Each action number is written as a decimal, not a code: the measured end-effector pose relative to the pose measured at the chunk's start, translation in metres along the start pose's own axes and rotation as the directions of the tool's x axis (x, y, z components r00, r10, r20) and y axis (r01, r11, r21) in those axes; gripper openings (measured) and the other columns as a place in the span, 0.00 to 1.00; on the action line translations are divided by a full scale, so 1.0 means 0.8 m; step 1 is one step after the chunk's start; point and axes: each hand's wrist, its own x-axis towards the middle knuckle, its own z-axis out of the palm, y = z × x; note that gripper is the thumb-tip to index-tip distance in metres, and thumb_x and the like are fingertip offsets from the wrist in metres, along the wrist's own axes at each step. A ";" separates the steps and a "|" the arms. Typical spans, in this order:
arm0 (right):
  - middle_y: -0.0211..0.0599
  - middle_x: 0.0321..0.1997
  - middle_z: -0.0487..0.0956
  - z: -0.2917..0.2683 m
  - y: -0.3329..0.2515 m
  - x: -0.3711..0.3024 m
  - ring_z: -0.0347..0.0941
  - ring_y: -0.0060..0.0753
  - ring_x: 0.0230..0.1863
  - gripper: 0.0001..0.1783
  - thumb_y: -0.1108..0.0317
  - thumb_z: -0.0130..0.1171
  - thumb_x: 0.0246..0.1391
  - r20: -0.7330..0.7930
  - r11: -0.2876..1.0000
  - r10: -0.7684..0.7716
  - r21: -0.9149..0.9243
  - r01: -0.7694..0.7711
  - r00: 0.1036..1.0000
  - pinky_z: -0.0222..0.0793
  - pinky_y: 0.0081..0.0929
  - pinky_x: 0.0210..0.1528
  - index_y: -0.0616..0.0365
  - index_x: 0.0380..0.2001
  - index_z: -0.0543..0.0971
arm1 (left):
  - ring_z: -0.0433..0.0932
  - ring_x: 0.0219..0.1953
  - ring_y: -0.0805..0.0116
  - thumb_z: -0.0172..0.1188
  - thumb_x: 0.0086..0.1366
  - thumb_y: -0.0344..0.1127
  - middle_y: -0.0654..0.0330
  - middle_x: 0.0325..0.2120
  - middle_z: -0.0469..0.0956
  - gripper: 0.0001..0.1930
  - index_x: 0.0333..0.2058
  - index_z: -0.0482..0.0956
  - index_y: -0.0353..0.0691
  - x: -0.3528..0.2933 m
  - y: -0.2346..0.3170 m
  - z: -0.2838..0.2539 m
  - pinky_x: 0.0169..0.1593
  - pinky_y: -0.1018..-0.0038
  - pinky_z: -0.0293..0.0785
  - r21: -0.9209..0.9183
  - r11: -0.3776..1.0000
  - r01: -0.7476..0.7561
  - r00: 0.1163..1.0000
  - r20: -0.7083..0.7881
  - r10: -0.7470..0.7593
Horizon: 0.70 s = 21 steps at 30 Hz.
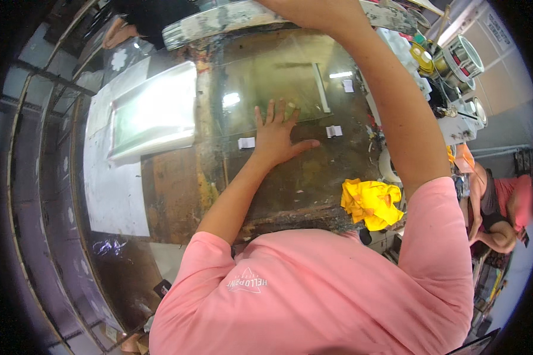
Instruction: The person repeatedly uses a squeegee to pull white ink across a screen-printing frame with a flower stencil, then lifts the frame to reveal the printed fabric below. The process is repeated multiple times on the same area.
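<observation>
My left hand [276,135] lies flat with its fingers spread on the near edge of a clear, shiny sheet [249,83] on the worktable. Nothing is in that hand. Small white folded paper pieces [334,131] sit near the sheet, and a narrow pale strip [321,87] lies across its right part. My right arm reaches to the top of the picture. There my right hand [314,13] is over a paint-stained whitish bar [231,22]; its fingers are cut off by the picture's edge.
Left of the sheet, a stack of glossy clear sheets [154,112] rests on white paper [115,201]. A crumpled yellow cloth [371,203] is at the table's near right. Cans [461,59] stand at right. One person sits at right [497,207]; another person's arm [119,32] shows far left.
</observation>
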 end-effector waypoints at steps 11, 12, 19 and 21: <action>0.58 0.30 0.85 0.015 0.019 0.024 0.84 0.60 0.37 0.34 0.42 0.51 0.61 -0.060 0.999 -0.037 -0.013 0.036 0.997 0.75 0.52 0.50 0.65 0.26 0.87 | 0.56 0.77 0.38 0.53 0.53 0.88 0.42 0.74 0.62 0.58 0.70 0.74 0.48 0.016 0.042 0.016 0.74 0.25 0.25 -0.040 0.993 -0.114 0.992 -0.065 0.112; 0.58 0.30 0.85 0.014 0.020 0.026 0.84 0.59 0.38 0.34 0.42 0.51 0.61 -0.053 0.999 -0.037 -0.017 0.036 0.998 0.75 0.52 0.50 0.65 0.26 0.87 | 0.58 0.76 0.38 0.52 0.53 0.88 0.42 0.73 0.63 0.58 0.70 0.75 0.48 0.014 0.042 0.016 0.74 0.25 0.25 -0.035 0.993 -0.116 0.992 -0.063 0.114; 0.58 0.30 0.85 -0.004 0.014 0.028 0.83 0.59 0.38 0.33 0.43 0.50 0.60 0.023 1.000 -0.004 0.027 0.003 1.000 0.75 0.52 0.50 0.65 0.26 0.87 | 0.61 0.74 0.38 0.52 0.53 0.88 0.43 0.70 0.67 0.57 0.68 0.77 0.48 0.014 0.043 0.011 0.75 0.26 0.27 -0.028 0.993 -0.119 0.990 -0.084 0.116; 0.58 0.31 0.85 -0.002 0.010 0.027 0.83 0.59 0.38 0.33 0.42 0.50 0.60 0.042 0.999 0.043 -0.007 -0.042 0.998 0.75 0.52 0.49 0.65 0.26 0.87 | 0.61 0.74 0.38 0.52 0.54 0.88 0.43 0.71 0.67 0.57 0.68 0.77 0.48 0.013 0.043 0.012 0.76 0.27 0.28 -0.037 0.992 -0.123 0.989 -0.085 0.120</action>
